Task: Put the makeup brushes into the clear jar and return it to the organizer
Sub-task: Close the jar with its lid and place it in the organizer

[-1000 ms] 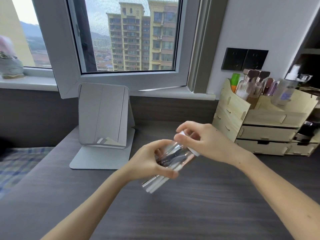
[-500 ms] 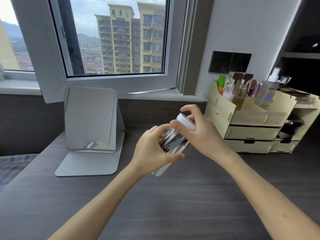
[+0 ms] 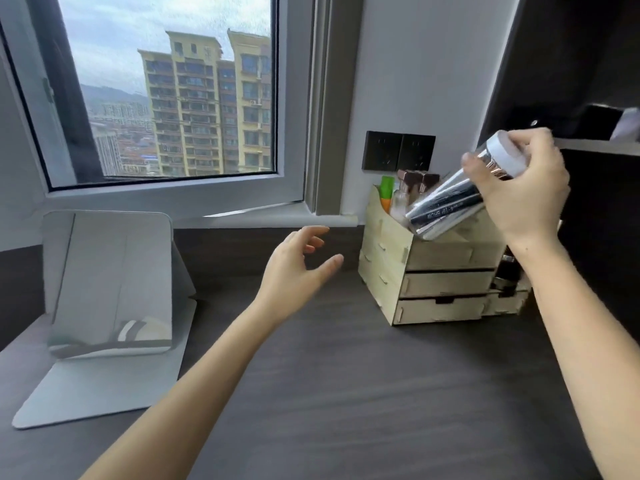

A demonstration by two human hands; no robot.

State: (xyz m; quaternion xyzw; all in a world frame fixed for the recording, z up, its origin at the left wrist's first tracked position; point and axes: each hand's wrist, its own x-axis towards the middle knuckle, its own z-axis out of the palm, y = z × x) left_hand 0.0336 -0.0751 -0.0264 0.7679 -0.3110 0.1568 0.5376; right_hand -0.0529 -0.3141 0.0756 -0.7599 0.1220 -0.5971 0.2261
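My right hand (image 3: pixel 526 199) grips the clear jar (image 3: pixel 450 209) near its white lid and holds it tilted in the air, just over the top of the wooden organizer (image 3: pixel 440 271). Inside the jar I can see makeup brushes (image 3: pixel 446 211) with black and silver handles. The jar's lower end points down and left, in front of the organizer's top compartments. My left hand (image 3: pixel 298 268) hovers over the desk left of the organizer, fingers spread, holding nothing.
Bottles (image 3: pixel 408 188) and a green tube (image 3: pixel 387 192) stand in the organizer's top left compartment. A folding mirror (image 3: pixel 110 282) stands at the desk's left. The window sill (image 3: pixel 277 220) runs behind, and a dark shelf unit (image 3: pixel 595 150) rises at the right.
My left hand has let go of the jar and dropped away to the left. My right hand has carried the jar up and right, from mid-desk to over the organizer.
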